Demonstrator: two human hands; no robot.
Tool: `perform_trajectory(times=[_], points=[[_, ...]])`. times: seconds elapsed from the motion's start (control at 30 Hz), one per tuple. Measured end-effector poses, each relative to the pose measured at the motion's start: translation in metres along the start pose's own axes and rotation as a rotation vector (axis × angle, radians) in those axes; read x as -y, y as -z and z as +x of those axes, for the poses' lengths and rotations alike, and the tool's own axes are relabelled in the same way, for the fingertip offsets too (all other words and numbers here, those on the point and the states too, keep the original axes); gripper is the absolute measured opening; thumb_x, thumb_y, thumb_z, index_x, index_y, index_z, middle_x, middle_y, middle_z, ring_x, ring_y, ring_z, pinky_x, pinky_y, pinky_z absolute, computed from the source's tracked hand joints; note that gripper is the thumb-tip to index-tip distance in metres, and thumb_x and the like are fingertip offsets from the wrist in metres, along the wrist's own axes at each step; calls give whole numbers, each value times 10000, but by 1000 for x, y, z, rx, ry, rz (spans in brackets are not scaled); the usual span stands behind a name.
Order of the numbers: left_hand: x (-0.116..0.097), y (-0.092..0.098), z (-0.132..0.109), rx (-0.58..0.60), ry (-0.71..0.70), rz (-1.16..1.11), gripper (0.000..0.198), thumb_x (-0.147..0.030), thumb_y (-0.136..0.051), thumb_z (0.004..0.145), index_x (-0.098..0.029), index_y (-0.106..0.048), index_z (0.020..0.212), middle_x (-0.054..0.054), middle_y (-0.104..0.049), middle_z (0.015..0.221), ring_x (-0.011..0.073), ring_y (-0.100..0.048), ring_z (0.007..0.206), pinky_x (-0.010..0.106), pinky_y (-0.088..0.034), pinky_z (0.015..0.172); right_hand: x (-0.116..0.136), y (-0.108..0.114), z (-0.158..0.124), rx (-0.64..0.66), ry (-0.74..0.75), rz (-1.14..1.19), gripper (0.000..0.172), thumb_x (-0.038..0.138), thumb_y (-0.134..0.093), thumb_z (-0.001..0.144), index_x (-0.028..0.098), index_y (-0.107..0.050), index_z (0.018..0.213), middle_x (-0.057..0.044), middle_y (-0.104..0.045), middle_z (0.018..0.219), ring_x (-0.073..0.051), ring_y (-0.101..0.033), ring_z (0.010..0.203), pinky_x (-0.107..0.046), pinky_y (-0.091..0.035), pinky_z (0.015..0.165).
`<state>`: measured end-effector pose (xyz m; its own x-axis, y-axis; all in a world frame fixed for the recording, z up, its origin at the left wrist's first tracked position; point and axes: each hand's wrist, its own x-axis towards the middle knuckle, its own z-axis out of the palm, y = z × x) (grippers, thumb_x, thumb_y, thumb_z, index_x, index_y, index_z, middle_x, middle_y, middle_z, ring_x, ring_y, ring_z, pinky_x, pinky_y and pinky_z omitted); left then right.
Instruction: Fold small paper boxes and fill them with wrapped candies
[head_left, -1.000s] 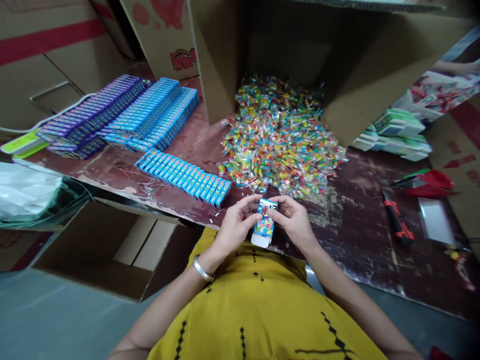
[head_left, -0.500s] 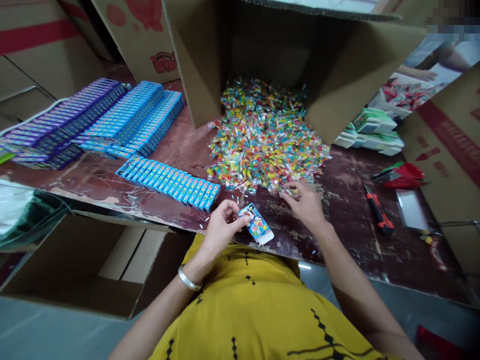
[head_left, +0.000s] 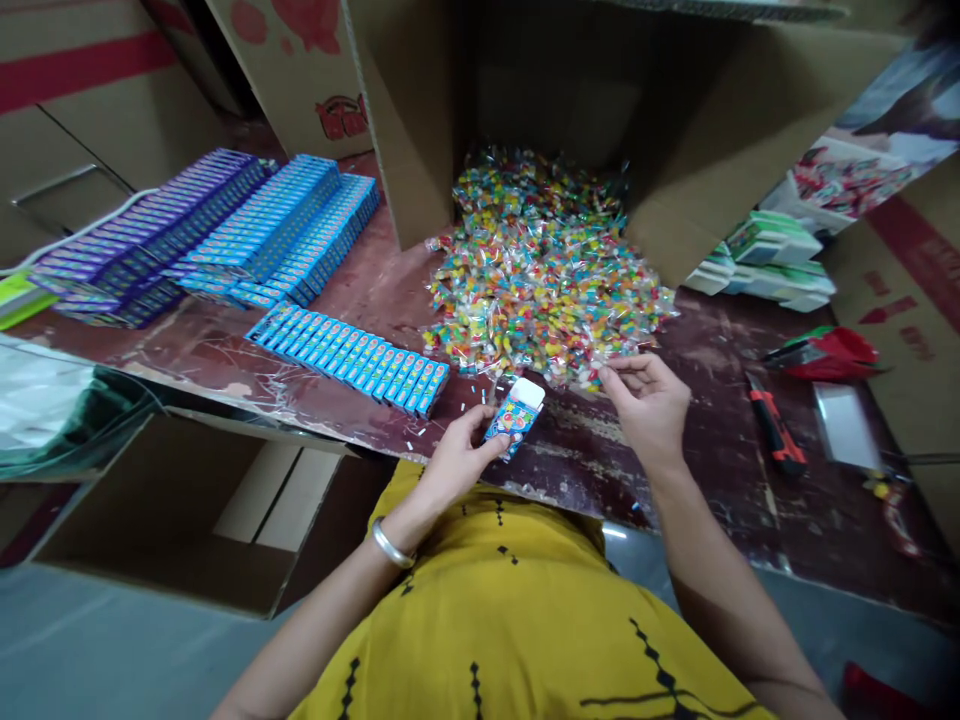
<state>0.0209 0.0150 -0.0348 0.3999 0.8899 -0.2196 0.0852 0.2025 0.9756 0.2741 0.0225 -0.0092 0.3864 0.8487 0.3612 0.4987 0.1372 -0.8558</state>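
My left hand grips a small blue candy box with colourful pictures, near the table's front edge. The box is tilted, its white flap end facing away from me. At the near right edge of a heap of clear candy packets, my right hand has thumb and forefinger pinched on a packet of coloured sweets. The other fingers are curled in. Left of the heap lies a row of blue candy boxes, standing side by side.
A large cardboard carton lies open behind the heap. Stacked blue boxes and purple boxes stand at left. A box cutter and a red pouch lie at right. Below the table edge is an open carton.
My left hand has turned the candy box so its white flap end points away instead of toward me. My right hand's thumb and forefinger have closed at the heap's edge.
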Motion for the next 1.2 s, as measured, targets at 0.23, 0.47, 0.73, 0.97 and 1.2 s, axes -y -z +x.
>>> perform_trajectory(times=[0.23, 0.47, 0.73, 0.97, 1.2], points=[[-9, -14, -3, 65, -25, -82, 301, -295, -711, 842, -160, -630, 1099, 78, -716, 1075, 209, -667, 964, 338, -512, 881, 51, -29, -19, 108, -42, 252, 131, 344, -721, 862, 225, -674, 890, -48, -739, 868, -205, -720, 776, -357, -594, 752], [-12, -14, -4, -5, -60, -192, 273, -264, -748, 819, -163, -615, 1035, 49, -711, 991, 176, -661, 914, 308, -518, 862, 48, -33, -17, 407, 174, -37, 151, 302, -639, 914, 240, -720, 804, -76, -698, 1184, -267, -640, 1122, -449, -465, 1022], [-23, -18, -11, -106, -131, -283, 638, -272, -742, 833, -274, -440, 1395, 41, -613, 1126, 119, -657, 815, 272, -557, 804, 41, -39, -35, 354, -192, 379, 306, 363, -752, 839, 258, -690, 1119, -30, -764, 996, -206, -728, 849, -329, -590, 759], [-20, -12, -12, 32, -124, -243, 529, -238, -721, 837, -272, -507, 1319, 46, -567, 1201, 100, -628, 803, 246, -542, 767, 38, -47, -48, 351, -159, 329, 212, 367, -704, 880, 249, -768, 1044, -43, -770, 1055, -237, -720, 949, -377, -581, 855], [-17, -12, -10, 5, -126, -281, 411, -224, -743, 805, -227, -562, 1175, 43, -615, 1106, 160, -617, 948, 242, -527, 763, 40, -47, -44, 401, -15, 266, 144, 343, -659, 918, 246, -751, 865, -49, -750, 1024, -238, -702, 978, -388, -548, 905]])
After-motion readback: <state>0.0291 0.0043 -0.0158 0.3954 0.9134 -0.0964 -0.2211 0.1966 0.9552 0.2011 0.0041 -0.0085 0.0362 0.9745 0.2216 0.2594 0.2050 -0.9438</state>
